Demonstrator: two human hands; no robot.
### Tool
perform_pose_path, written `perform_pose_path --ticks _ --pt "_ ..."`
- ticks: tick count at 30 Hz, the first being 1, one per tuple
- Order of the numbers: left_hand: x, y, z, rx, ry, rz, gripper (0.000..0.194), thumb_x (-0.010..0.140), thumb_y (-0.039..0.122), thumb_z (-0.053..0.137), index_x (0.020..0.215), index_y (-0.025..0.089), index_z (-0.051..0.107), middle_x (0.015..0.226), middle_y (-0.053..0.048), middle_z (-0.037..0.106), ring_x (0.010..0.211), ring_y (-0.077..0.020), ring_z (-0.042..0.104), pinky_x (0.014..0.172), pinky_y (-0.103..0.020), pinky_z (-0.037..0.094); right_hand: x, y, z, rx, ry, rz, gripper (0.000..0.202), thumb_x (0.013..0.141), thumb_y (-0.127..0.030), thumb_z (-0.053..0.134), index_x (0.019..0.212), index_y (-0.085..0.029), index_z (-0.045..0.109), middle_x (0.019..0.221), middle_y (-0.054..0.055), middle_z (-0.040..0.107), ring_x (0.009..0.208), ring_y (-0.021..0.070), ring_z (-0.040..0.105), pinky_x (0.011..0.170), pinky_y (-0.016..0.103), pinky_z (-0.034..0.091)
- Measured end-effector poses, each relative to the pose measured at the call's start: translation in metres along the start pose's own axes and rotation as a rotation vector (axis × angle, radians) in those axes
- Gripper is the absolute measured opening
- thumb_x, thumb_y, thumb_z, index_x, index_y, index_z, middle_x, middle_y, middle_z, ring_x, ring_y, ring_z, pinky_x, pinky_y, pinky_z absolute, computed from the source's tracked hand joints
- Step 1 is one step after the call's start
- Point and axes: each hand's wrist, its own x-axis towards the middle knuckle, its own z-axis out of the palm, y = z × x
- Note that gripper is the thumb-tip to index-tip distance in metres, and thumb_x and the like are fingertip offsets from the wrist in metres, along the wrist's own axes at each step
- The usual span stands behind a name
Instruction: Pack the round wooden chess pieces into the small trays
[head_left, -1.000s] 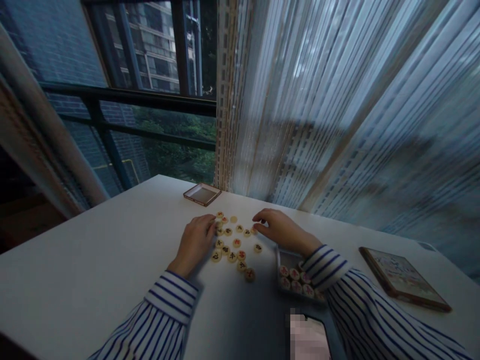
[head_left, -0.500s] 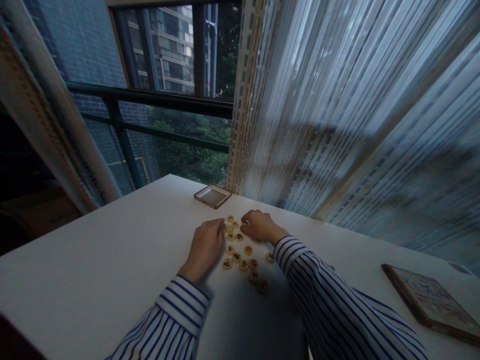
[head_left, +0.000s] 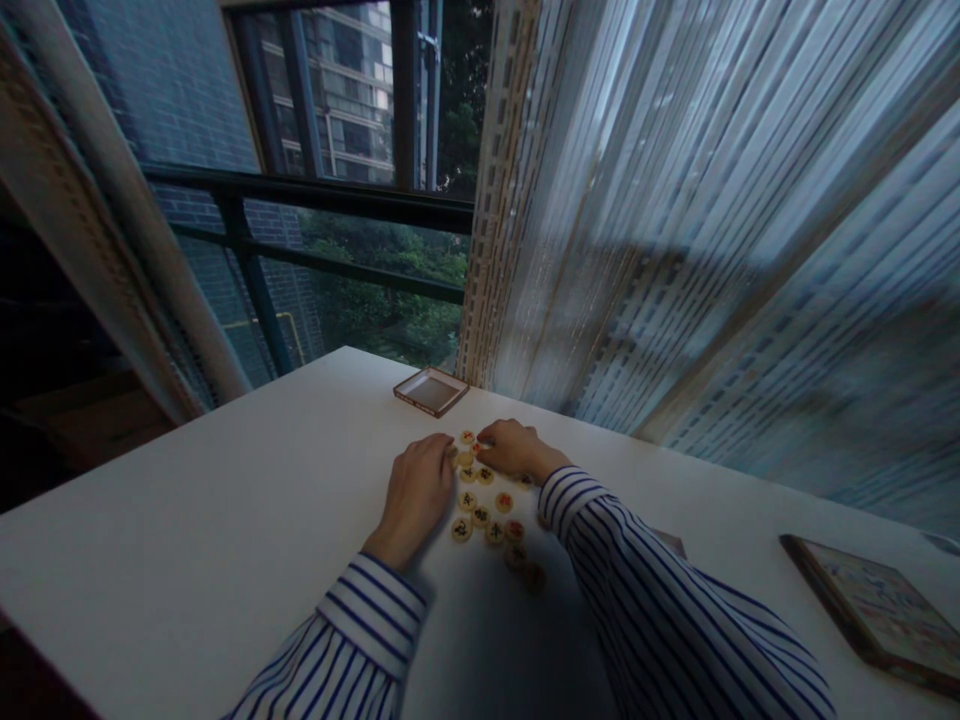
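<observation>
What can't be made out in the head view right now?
In the head view:
Right hand: fingertip contact with the pieces, hidden by the hand itself.
Grey thing: mostly hidden by the right sleeve.
Brown-edged board: cut off by the right edge, its design blurred.
Nearest piece: mark too shadowed to read.

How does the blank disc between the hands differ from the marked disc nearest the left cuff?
The blank disc has a plain top; the marked disc bears a black character. The blank disc sits between the left hand and right hand; the marked disc lies nearer the wearer. Both are round and yellowish.
</observation>
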Motion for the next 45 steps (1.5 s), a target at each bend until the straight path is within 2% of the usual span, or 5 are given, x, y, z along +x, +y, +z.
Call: perform_pose_path --ticks 9,17,30,35,45 --pt "0.000 0.000 0.002 -0.080 0.051 -0.004 0.035 0.081 0.011 0.039 0.109 0.008 0.060 0.110 -0.016 0.064 0.102 -0.0258 0.058 0.092 -0.040 0.043 -0.007 -0.004 -0.006 -0.032 0.153 -0.116 0.031 0.076 -0.033 0.053 0.100 -0.017 0.064 0.104 0.011 0.066 0.102 0.0272 0.055 0.089 0.046 0.034" --pt "0.003 0.007 0.002 -0.476 0.173 -0.105 0.033 0.083 0.021 0.039 0.103 0.011 0.064 0.106 -0.013 0.066 0.098 -0.0222 0.059 0.089 -0.037 0.045 -0.033 -0.014 -0.024 -0.057 0.290 -0.278 0.026 0.078 -0.030 0.055 0.099 -0.016 0.059 0.099 0.007 0.065 0.097 0.0213 0.055 0.092 0.037 0.030" --pt "0.003 0.021 -0.009 -1.164 -0.008 -0.417 0.033 0.061 0.038 0.069 0.082 0.013 0.071 0.071 -0.006 0.071 0.067 -0.0165 0.061 0.062 -0.026 0.046 -0.065 -0.022 -0.034 -0.004 0.387 -0.376 0.022 0.082 -0.032 0.056 0.096 -0.017 0.061 0.088 0.005 0.064 0.086 0.0179 0.056 0.081 0.035 0.033" --pt "-0.002 0.027 -0.008 -1.300 -0.127 -0.381 0.031 0.062 0.040 0.070 0.077 0.013 0.069 0.059 -0.001 0.065 0.057 -0.0118 0.056 0.059 -0.023 0.043 -0.079 -0.015 -0.031 0.083 0.426 -0.356 0.020 0.082 -0.031 0.056 0.097 -0.019 0.062 0.086 0.004 0.066 0.085 0.0173 0.057 0.081 0.033 0.034" --pt "-0.016 0.049 -0.015 -1.370 -0.314 -0.267 0.032 0.063 0.033 0.072 0.087 0.013 0.068 0.070 -0.004 0.070 0.063 -0.0136 0.062 0.066 -0.026 0.047 -0.121 0.000 -0.035 0.187 0.530 -0.329 0.020 0.081 -0.032 0.060 0.095 -0.019 0.062 0.086 0.005 0.066 0.085 0.0164 0.059 0.081 0.033 0.037"
